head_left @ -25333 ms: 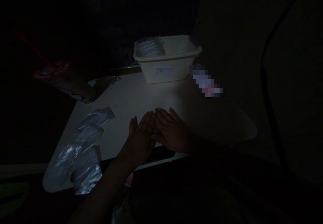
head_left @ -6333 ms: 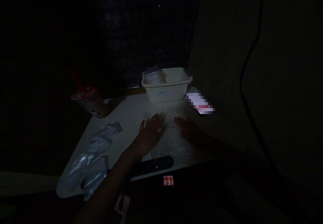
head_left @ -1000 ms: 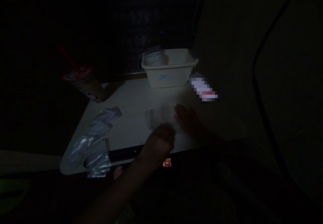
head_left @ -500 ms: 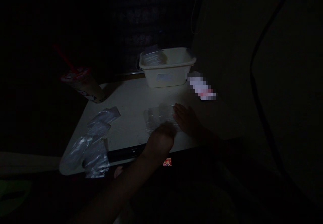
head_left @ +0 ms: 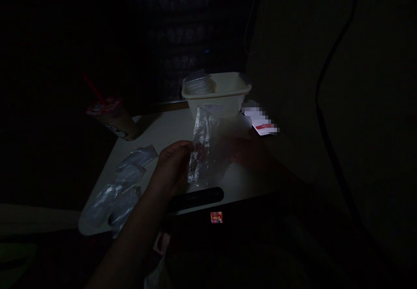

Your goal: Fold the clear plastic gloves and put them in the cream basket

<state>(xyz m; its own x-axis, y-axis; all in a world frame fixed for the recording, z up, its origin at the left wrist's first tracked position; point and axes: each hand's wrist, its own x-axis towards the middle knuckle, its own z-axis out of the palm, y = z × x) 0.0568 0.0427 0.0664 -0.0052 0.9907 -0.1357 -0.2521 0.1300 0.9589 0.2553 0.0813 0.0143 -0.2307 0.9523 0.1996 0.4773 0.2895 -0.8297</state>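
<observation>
Pinched at its left edge by my left hand (head_left: 174, 163), a clear plastic bag (head_left: 202, 145) is held up above the white table (head_left: 169, 124). My right hand (head_left: 243, 150) is smeared by motion at the bag's right side; its fingers do not show clearly. Several more clear plastic bags (head_left: 130, 174) lie overlapping on the table's left side, partly behind my left forearm. A dark slot (head_left: 198, 197) runs along the table's front edge, below the raised bag.
A cream plastic tub (head_left: 216, 100) with a stack of clear packets (head_left: 198, 84) inside stands at the back. To its right lies a lit phone (head_left: 260, 121). A drink cup (head_left: 114, 119) with a red straw stands at the back left. The room is very dark.
The bag was flat on the table under both hands and is now lifted upright. My left hand has moved left to the bag's edge; the right hand has become blurred.
</observation>
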